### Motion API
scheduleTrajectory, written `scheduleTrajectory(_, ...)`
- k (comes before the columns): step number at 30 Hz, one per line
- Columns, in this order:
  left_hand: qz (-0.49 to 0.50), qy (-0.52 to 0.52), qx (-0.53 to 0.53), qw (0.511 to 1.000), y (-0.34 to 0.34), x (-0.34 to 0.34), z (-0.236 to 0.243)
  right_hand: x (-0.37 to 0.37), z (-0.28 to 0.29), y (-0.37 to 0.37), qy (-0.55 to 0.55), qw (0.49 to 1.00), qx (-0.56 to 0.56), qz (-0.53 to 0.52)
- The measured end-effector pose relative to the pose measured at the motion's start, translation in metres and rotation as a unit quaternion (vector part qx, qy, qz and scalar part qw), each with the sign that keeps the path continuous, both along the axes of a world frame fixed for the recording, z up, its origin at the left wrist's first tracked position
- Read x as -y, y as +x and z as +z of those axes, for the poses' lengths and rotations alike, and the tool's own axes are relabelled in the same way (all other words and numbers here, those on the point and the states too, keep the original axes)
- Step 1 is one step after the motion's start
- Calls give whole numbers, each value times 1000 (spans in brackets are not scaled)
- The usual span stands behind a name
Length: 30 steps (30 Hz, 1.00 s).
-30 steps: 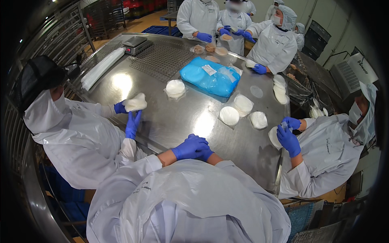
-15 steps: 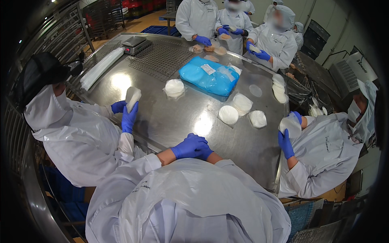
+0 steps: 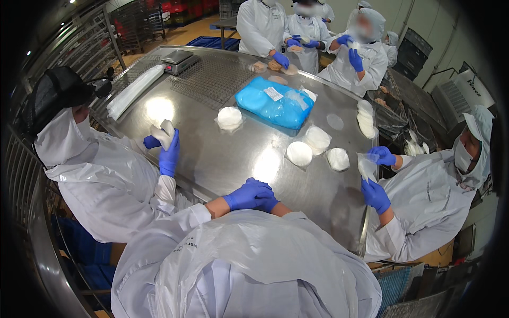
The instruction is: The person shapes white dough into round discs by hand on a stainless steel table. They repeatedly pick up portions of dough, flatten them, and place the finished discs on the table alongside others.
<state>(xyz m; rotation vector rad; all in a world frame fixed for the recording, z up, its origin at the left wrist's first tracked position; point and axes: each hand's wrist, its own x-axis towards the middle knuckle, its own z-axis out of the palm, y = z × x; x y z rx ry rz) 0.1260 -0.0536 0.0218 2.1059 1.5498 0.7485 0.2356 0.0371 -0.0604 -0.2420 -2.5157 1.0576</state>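
At the near edge of the metal table (image 3: 222, 153), my gloved hands rest clasped against my apron. My left hand (image 3: 245, 194) lies on top, its fingers folded over the right. Underneath it sits my right hand (image 3: 269, 204), with its fingers mostly hidden. Neither hand touches any of the goods. Beyond them lie stacks of thin round white sheets, one stack (image 3: 299, 153) nearest on the right. Close to it are a second stack (image 3: 317, 139) and a smaller one (image 3: 337, 159). Another stack (image 3: 229, 117) lies farther off, left of a large blue plastic package (image 3: 273, 102).
Co-workers handle white sheets at the left (image 3: 166, 133) and right (image 3: 367, 166); several stand across the table. A scale (image 3: 179, 62), wire racks (image 3: 204, 79) and a long white plastic bundle (image 3: 135, 91) occupy the far left. More round sheets (image 3: 366, 120) line the right edge.
My hands stay clasped in place. The right co-worker has turned the thin sheets upright and spread their hands; the left one has bent theirs. A far-right co-worker has raised both hands.
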Motion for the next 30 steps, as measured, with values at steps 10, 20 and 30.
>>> scheduleTrajectory(10, 15, -194, 333, 923, -8, 54, 53, -22, 58, -5, -99, 983, -35, -153)
scheduleTrajectory(20, 7, -210, 251, 945, -30, 89, 30, -33, 38, 21, -7, 984, -60, -166)
scheduleTrajectory(30, 154, -187, 94, 966, -39, 65, -13, -37, 13, 7, -10, 982, 36, -186)
